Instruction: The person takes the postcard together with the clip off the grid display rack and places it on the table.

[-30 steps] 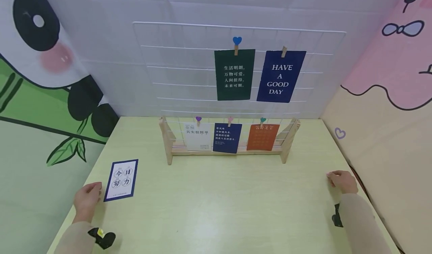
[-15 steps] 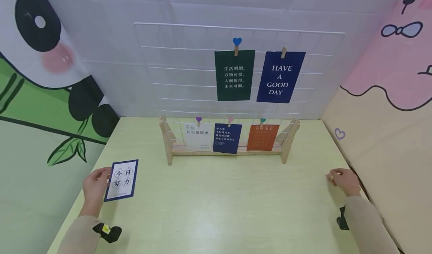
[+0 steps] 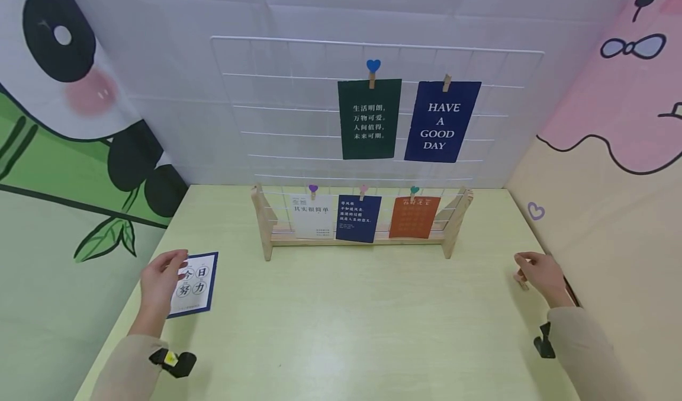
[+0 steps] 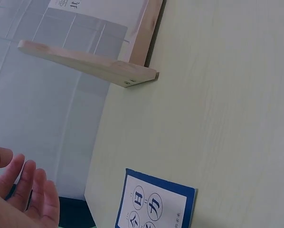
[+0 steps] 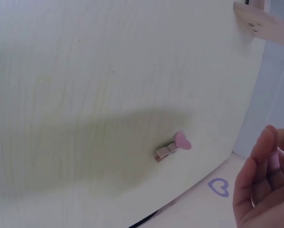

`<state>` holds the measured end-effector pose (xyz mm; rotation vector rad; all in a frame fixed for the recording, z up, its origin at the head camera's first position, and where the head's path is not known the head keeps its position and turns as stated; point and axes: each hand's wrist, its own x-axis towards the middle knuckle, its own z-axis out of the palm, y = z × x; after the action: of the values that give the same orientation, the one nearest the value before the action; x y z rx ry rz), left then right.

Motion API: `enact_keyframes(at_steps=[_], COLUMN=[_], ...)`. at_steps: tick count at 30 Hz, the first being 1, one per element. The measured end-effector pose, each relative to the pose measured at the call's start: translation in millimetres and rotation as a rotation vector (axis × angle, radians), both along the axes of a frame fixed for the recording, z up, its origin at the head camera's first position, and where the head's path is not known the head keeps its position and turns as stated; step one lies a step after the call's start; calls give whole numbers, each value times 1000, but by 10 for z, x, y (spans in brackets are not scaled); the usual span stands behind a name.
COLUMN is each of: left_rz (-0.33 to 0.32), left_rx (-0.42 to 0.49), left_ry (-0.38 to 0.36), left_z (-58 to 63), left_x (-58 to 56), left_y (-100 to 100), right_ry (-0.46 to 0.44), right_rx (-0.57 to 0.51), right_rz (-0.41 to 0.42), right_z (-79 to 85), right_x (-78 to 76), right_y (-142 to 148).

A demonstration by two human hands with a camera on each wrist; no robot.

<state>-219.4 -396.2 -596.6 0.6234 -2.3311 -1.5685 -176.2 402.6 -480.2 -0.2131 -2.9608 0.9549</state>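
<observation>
on the pale table (image 3: pixel 341 330), the blue-bordered card (image 3: pixel 196 288) lies lengthwise away from the person, below and just right of the left hand (image 3: pixel 158 287) (grip loose, empty). a pink-heart clothespin (image 5: pixel 170 147) lies nearest the right hand (image 3: pixel 546 278), relaxed and empty too.

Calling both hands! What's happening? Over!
Left hand above blue-bordered card, not touching. Right hand near pink-heart clothespin. Both items on table. No obstacle visible.
</observation>
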Motion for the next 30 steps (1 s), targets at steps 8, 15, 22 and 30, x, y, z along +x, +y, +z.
enact_keyframes(at_steps=[8,15,22,30], left_rz=[-91,-159,-215,-271], left_rx=[137,174,141,113], left_ry=[37,111,118,148], left_z=[583,815,826,637], left_x=[107,152,100,-39], left_y=[345,540,643,651], right_ry=[42,95,130,143], right_rx=[-5,-15,-62,-119], right_rz=[48,104,127,181], right_z=[185,372,497,603], right_x=[-74,-119,-144,-152], right_y=[-157,-333,-556,-775])
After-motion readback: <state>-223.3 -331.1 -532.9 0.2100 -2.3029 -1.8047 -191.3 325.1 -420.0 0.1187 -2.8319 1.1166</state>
